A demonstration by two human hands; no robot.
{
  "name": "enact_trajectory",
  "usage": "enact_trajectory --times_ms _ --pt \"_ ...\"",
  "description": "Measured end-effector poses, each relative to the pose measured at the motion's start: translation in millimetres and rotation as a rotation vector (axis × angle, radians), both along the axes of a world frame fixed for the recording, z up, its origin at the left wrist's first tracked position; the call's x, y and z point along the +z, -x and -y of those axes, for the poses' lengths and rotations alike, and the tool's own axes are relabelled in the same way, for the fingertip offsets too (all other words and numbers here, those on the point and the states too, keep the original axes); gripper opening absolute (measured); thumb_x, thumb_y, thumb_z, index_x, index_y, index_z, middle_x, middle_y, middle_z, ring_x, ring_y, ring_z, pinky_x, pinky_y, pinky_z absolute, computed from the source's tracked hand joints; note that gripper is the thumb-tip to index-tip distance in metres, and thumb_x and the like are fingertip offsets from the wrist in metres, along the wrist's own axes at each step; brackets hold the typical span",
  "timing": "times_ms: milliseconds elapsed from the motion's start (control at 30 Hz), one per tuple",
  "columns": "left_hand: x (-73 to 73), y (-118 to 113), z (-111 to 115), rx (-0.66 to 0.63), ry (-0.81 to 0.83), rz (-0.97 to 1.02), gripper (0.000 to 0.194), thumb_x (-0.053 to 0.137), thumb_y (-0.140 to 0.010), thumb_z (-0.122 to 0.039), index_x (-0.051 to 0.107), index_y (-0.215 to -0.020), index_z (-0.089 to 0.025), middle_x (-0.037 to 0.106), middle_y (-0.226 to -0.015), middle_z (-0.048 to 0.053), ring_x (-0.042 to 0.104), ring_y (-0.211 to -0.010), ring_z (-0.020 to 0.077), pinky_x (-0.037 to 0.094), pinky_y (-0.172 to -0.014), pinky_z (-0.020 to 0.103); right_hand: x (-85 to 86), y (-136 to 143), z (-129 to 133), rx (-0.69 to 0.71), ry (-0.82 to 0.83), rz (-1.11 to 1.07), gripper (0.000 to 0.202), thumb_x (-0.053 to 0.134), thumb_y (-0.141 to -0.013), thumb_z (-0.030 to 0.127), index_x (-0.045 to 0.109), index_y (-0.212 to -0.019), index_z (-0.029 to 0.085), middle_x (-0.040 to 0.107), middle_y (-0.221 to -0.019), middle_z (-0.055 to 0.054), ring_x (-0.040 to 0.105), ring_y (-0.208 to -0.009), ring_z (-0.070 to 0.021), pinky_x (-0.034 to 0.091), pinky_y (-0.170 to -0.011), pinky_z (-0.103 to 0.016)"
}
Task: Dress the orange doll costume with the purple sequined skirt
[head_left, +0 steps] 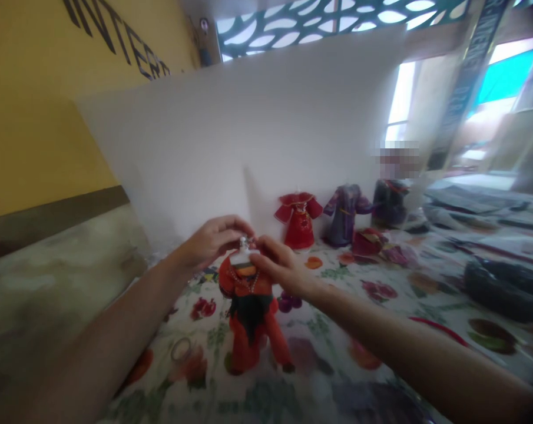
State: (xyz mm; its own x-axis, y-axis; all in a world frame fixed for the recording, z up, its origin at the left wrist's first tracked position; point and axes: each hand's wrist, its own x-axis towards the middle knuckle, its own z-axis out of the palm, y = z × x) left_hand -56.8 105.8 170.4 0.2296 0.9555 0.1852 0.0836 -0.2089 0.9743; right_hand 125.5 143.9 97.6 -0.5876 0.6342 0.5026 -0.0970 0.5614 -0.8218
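A small headless doll figure (252, 288) in orange clothes stands upright on the table in front of me. It has a dark apron-like panel (250, 312), a white collar area and a silvery neck piece (244, 242). A string of beads (248, 287) hangs over its chest. My left hand (217, 238) curls in at the left of the neck, fingers bent. From the right, my right hand (277, 262) reaches round the collar, thumb along the shoulder. Both hands' fingertips meet close behind the neck, and what they pinch there is hidden and blurred.
Behind stand a red miniature dress (299, 221), a purple robe (346, 215) and a dark outfit (390, 203), before a white board (231, 135). A black bag-like object (507, 288) lies right. A clear ring (181, 349) rests on the fruit-patterned tablecloth (332, 330).
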Motion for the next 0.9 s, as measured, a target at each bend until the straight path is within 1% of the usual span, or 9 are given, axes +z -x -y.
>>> enact_trajectory --times_ms 133,333,433,567,667,900 --pt "4.9 -0.4 0.5 0.003 -0.013 -0.033 0.011 0.063 -0.077 -0.012 0.07 -0.086 -0.012 0.07 -0.081 0.004 0.064 -0.074 0.0114 0.048 -0.07 0.022 0.6 1.0 0.8 0.006 0.011 -0.01 0.023 0.056 -0.094 0.041 0.059 -0.101 0.019 0.057 -0.083 0.002 0.052 -0.075 -0.012 0.042 -0.066 -0.023" --pt "11.6 -2.2 1.8 0.029 -0.04 -0.01 0.011 0.06 -0.077 -0.012 0.07 -0.082 -0.012 0.069 -0.08 0.005 0.065 -0.076 0.0136 0.05 -0.074 0.026 1.0 1.3 0.3 0.022 0.003 -0.024 0.024 0.055 -0.094 0.04 0.058 -0.106 0.02 0.059 -0.089 0.0 0.054 -0.079 -0.0124 0.044 -0.07 -0.024" --pt "13.8 -2.8 5.1 0.059 -0.081 -0.038 0.01 0.061 -0.078 -0.014 0.07 -0.082 -0.013 0.069 -0.082 0.005 0.064 -0.077 0.0136 0.051 -0.075 0.027 1.2 1.1 -0.1 0.015 -0.006 0.005 0.025 0.055 -0.094 0.043 0.059 -0.105 0.02 0.058 -0.086 0.001 0.053 -0.077 -0.0124 0.043 -0.068 -0.024" --pt "14.6 -1.7 8.7 0.083 -0.169 -0.117 0.008 0.066 -0.08 -0.019 0.07 -0.086 -0.014 0.069 -0.085 0.004 0.063 -0.078 0.0134 0.051 -0.075 0.027 0.6 1.0 -0.3 -0.012 -0.032 0.028 0.027 0.054 -0.094 0.045 0.059 -0.103 0.02 0.057 -0.083 0.0 0.052 -0.075 -0.0131 0.043 -0.067 -0.025" --pt "14.3 0.4 9.0 0.093 -0.224 -0.19 0.01 0.069 -0.08 -0.019 0.069 -0.089 -0.015 0.069 -0.086 0.004 0.064 -0.08 0.013 0.05 -0.074 0.025 0.3 1.0 -0.4 -0.014 -0.032 0.023 0.027 0.054 -0.094 0.045 0.06 -0.101 0.02 0.057 -0.082 0.0 0.052 -0.075 -0.0131 0.043 -0.067 -0.024" --pt "13.8 3.0 10.0 0.117 -0.275 -0.232 0.01 0.07 -0.082 -0.02 0.068 -0.091 -0.016 0.071 -0.086 0.003 0.066 -0.083 0.0141 0.051 -0.076 0.025 1.2 0.8 0.1 0.016 -0.002 0.009 0.027 0.055 -0.094 0.045 0.059 -0.101 0.02 0.053 -0.077 0.003 0.049 -0.07 -0.0108 0.04 -0.064 -0.022"
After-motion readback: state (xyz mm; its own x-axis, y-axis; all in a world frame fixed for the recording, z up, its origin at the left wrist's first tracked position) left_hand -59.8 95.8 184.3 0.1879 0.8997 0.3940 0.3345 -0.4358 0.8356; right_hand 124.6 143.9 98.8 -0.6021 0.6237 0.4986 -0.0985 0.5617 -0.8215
